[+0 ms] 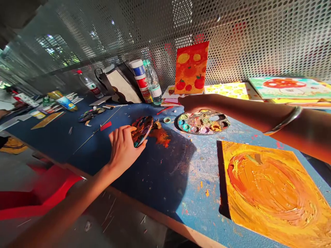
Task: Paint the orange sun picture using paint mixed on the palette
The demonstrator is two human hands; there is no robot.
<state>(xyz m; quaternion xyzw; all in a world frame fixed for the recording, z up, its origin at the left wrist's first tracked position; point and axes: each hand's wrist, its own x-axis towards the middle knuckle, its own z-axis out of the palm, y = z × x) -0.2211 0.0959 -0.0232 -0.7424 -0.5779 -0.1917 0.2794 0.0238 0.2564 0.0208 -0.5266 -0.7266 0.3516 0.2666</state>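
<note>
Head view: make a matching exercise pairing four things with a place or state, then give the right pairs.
Things:
1. left hand
2. right hand
3. metal bangle
4. pumpkin painting

Places or states:
A. lying flat on the blue table
B. holding a paint-caked palette
C. around a wrist
D. beside a round palette

Pairs: 1-B, 2-D, 3-C, 4-A.

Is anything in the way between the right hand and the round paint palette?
No, nothing visible is. The right hand sits just by the top edge of the palette, with no other thing between them.
</note>
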